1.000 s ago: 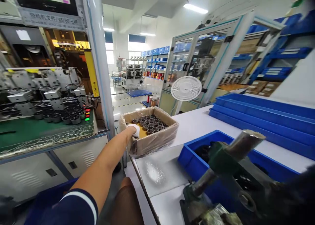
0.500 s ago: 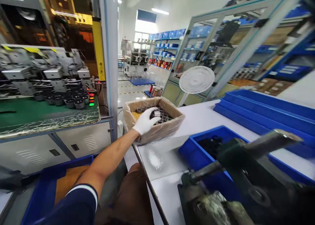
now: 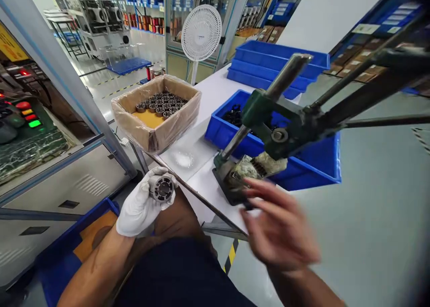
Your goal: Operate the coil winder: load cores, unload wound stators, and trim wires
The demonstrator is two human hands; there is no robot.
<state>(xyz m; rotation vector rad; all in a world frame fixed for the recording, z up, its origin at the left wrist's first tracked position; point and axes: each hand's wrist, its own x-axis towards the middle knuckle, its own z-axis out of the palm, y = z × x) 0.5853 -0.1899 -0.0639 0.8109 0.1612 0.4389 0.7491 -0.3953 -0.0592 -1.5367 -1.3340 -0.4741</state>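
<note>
The gloved left hand [image 3: 143, 208] clamps its grip around a ribbed grey metal cylinder [image 3: 161, 188]; the bare right hand [image 3: 280, 228] hovers spread.

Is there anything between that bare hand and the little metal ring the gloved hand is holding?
Nothing visible. The gloved left hand holds the metal ring part over the lap, and the bare right hand, blurred, is off to its side by the press base. Only open air and the table edge lie between them.

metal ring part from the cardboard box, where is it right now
The metal ring part sits in the gloved left hand, low and left of centre in the head view, below the table edge and nearer than the cardboard box.
</note>
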